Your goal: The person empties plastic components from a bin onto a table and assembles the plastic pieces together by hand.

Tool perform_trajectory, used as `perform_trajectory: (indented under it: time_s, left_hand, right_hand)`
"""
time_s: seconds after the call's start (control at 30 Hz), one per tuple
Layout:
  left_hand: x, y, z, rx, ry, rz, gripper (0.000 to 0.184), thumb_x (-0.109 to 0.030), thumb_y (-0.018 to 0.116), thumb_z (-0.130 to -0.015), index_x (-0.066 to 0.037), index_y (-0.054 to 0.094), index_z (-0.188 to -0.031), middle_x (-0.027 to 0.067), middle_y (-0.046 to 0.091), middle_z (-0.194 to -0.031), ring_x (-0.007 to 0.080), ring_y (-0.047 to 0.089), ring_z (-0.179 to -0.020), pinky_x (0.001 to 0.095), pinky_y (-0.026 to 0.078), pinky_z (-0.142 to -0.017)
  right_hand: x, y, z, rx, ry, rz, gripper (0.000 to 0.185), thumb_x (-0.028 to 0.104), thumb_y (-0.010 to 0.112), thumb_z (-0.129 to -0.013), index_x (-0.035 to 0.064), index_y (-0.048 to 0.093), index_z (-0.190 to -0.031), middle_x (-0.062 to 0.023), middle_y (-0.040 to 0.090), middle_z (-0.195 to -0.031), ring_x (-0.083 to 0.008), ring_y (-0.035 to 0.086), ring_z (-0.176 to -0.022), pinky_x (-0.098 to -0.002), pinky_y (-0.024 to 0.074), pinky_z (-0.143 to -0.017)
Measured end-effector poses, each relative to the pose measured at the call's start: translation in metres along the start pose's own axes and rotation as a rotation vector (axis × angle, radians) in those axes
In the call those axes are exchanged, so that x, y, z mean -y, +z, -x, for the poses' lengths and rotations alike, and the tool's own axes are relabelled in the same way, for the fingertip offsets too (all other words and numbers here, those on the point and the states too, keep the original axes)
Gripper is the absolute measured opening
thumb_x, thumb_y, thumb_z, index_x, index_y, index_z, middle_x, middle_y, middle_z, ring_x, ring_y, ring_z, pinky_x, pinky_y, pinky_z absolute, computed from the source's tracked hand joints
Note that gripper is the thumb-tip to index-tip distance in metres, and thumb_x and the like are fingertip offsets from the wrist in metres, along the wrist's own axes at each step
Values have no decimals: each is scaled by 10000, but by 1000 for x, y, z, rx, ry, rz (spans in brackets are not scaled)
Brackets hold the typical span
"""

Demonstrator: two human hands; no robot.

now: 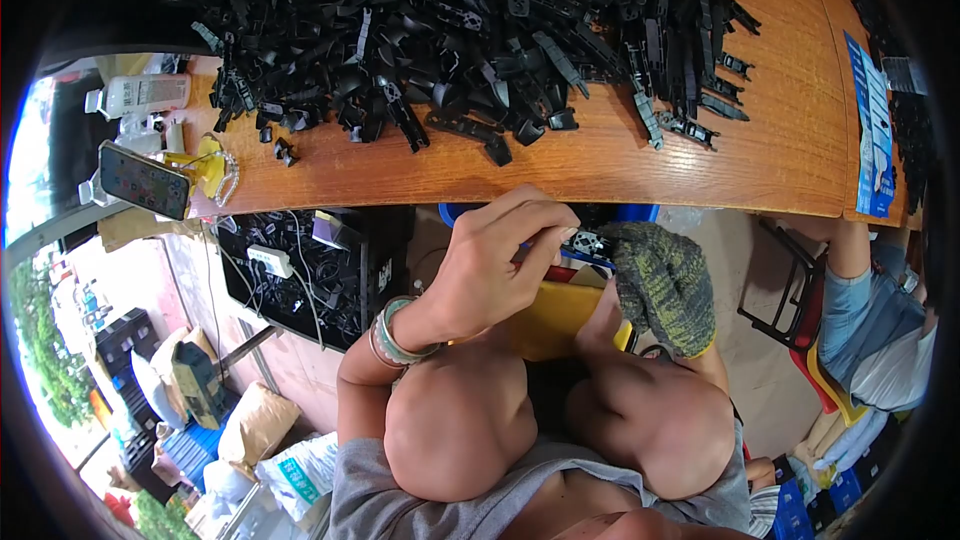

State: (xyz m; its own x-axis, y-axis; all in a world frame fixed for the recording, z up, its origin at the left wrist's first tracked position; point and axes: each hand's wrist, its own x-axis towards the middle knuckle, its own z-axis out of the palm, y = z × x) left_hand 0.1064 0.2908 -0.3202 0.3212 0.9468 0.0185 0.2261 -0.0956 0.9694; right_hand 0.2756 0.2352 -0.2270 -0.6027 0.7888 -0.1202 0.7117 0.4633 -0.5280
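Observation:
My left hand point(490, 265), bare with bracelets at the wrist, is raised over my knees just below the table edge. Its fingers are curled into a pinch, and what lies between the fingertips, if anything, is too small to make out. My right hand point(665, 288) wears a dark green and black knitted glove. It is closed on a small black plastic part point(592, 243) with holes, which points toward my left fingertips. Much of that part is hidden by the glove. Above both hands, a large heap of black plastic parts point(440, 30) covers the wooden table point(560, 172).
A phone point(145, 180) leans on a yellow stand point(211, 168) at the table's left. Below the edge are a black tray of parts point(290, 285), a blue tub point(640, 212) and a yellow surface point(550, 315). Another person point(880, 325) sits at right.

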Motion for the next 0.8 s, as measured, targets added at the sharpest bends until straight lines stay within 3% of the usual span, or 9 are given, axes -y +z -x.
perform_trajectory:
  time_s: [0.07,0.13,0.37,0.57,0.63,0.67,0.73,0.8]
  left_hand:
    - [0,-1,-1,11,-2,-6,82,41,592,-789,32,601,-870,132,592,-807,254,590,-676,299,477,-604]
    - [2,-1,-3,21,15,-32,93,84,548,-798,60,616,-858,112,597,-801,113,618,-600,196,475,-512]
    - [4,1,-3,24,50,-11,101,93,549,-792,59,617,-860,112,596,-803,113,614,-597,202,479,-509]
    - [5,7,-2,13,63,-78,119,109,550,-783,67,603,-881,112,595,-810,116,617,-609,210,492,-528]
    - [3,10,-2,-55,-161,337,52,36,541,-826,53,584,-850,88,589,-760,97,578,-571,207,458,-512]
    - [3,8,-2,-57,-159,334,52,36,541,-826,53,584,-850,88,589,-760,97,578,-571,207,458,-512]
    - [5,3,-2,46,-146,-51,126,-52,545,-862,28,565,-767,132,529,-628,301,539,-526,347,427,-500]
    - [16,11,0,22,-34,-114,178,-79,514,-884,23,545,-741,138,501,-595,311,515,-513,354,401,-485]
  right_hand:
    - [0,-1,-1,4,8,-1,213,194,603,-607,90,648,-788,-49,602,-767,-165,619,-657,-380,382,-880]
    - [0,-3,-2,7,15,1,217,194,603,-611,84,648,-793,-48,599,-754,-166,617,-652,-381,377,-883]
    - [-2,-25,-5,252,72,-113,223,190,609,-609,75,648,-796,-52,595,-741,-171,614,-649,-334,383,-873]
    - [-9,-19,5,277,66,-130,222,178,592,-645,72,640,-835,-66,593,-789,-183,612,-686,-338,398,-856]
    - [-15,-18,-4,282,56,-132,222,174,585,-660,71,637,-850,-71,592,-808,-188,611,-700,-340,405,-850]
    - [-15,-16,3,286,51,-135,222,172,581,-668,71,635,-858,-73,591,-818,-190,611,-708,-341,408,-846]
    - [-18,-13,17,290,43,-144,222,167,574,-682,70,632,-874,-79,590,-837,-195,610,-723,-343,414,-840]
    - [-24,-12,21,305,35,-155,222,162,567,-697,69,629,-889,-84,589,-856,-199,609,-737,-344,420,-833]
